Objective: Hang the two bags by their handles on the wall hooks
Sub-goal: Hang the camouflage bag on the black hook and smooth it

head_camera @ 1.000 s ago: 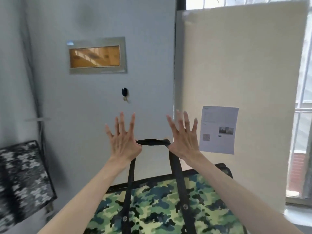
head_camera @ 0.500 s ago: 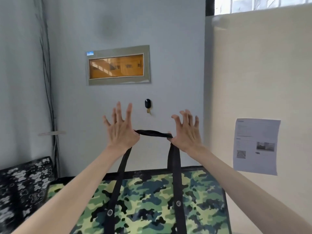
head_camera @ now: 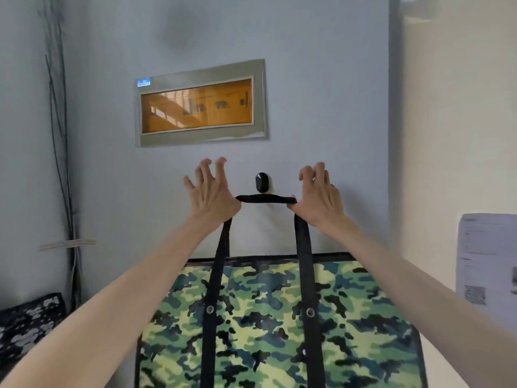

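Fingers (head_camera: pixel 205 170) splayed, left hand (head_camera: pixel 212 197) and right hand (head_camera: pixel 319 201) thumb-grip the handle (head_camera: pixel 265 199) below the hook (head_camera: pixel 262 182).

Single head-worn wide-angle view, looking straight ahead at near wall (head_camera: pixel 321 93).

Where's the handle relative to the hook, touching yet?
Cannot tell. In the head view the handle, held between left hand and right hand, overlaps the lower edge of the hook; a gap in depth would not show.
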